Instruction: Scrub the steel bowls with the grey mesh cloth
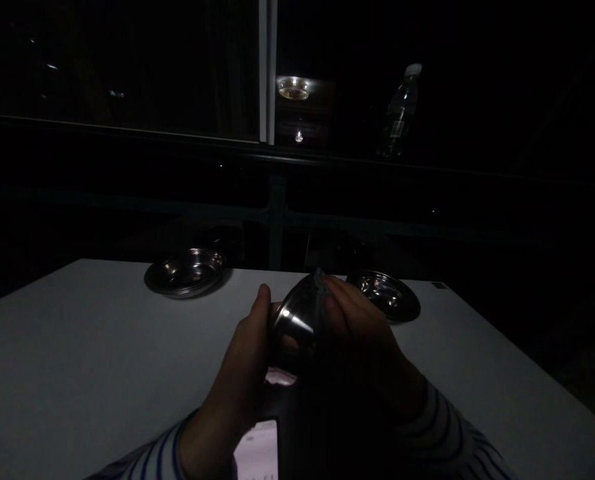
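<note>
My left hand grips a small shiny steel bowl from its left side, thumb up along the rim. The bowl is tilted, its outside facing me, held above the white table. My right hand is closed over the bowl's right side and presses a dark grey cloth against it. Both sleeves are white with blue stripes.
Two more steel dishes lie on the table's far edge, one at the left, one at the right behind my right hand. A lit phone screen shows near my lap. A plastic water bottle stands on a dark ledge beyond.
</note>
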Available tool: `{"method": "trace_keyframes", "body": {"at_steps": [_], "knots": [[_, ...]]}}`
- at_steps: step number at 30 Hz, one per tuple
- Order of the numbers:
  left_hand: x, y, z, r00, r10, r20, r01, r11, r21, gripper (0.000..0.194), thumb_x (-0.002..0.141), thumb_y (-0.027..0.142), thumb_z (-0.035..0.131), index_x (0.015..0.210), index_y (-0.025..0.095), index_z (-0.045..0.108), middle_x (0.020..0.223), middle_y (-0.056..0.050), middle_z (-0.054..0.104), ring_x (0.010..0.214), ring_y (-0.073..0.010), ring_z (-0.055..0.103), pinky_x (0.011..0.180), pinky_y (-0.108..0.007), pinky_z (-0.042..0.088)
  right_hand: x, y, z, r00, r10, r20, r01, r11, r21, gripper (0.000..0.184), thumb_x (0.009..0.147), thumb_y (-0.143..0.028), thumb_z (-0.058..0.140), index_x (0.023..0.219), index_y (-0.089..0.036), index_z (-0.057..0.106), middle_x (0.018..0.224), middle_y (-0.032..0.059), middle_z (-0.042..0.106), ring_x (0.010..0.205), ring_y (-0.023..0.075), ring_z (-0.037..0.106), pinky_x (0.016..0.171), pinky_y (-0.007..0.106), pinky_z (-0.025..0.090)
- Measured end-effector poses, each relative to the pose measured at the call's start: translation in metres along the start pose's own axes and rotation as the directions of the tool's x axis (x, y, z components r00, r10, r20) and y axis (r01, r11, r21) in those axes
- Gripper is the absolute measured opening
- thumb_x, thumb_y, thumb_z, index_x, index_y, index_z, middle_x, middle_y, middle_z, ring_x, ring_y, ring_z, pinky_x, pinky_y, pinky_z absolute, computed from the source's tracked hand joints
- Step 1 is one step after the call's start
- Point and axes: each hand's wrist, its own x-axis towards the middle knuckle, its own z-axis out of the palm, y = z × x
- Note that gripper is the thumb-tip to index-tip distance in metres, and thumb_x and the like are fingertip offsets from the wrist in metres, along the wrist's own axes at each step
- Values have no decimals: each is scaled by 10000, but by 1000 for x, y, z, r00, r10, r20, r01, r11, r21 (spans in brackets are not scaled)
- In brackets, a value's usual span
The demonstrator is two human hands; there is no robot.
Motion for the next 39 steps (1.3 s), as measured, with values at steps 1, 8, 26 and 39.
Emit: {"method": "trace_keyframes", "body": {"at_steps": [1, 8, 26, 39], "knots": [[1, 0, -1, 1000, 4, 5, -4, 1000, 14, 429, 713, 562, 535, 582, 156, 571, 458, 14, 541, 426, -116, 496, 474, -223, 359, 0, 2, -1, 1000, 20, 24, -21, 1000, 12, 391, 914, -209, 269, 1196, -81, 507, 1170, 129, 587, 1117, 201, 518, 951, 390, 445], [10, -2, -5, 999, 13, 52, -16, 998, 66, 494, 687, 624, 511, 541, 155, 562, 431, -11, 550, 408, -142, 508, 495, -254, 390, -2, -9, 4, 994, -105, -9, 104, 994, -22, 395, 903, -203, 304, 1227, -52, 472, 1246, 156, 529, 1204, 216, 443, 989, 423, 415], [2, 9, -3, 988, -134, 78, 149, 959, -241, 316, 808, 421, 509, 639, 168, 595, 480, 16, 577, 497, -141, 585, 544, -243, 453, -11, -39, 16, 936, -346, 66, 350, 935, -64, 424, 878, -296, 374, 1239, -91, 463, 1302, 119, 480, 1277, 234, 322, 1037, 429, 321], [10, 21, -8, 995, 84, 52, -66, 959, -274, 315, 880, 258, 379, 820, 130, 661, 657, -34, 680, 578, -145, 629, 565, -243, 500, -22, -36, 33, 864, -500, 53, 503, 852, -144, 361, 903, -275, 378, 1231, -155, 470, 1319, 51, 468, 1318, 199, 236, 1088, 400, 212]]}}
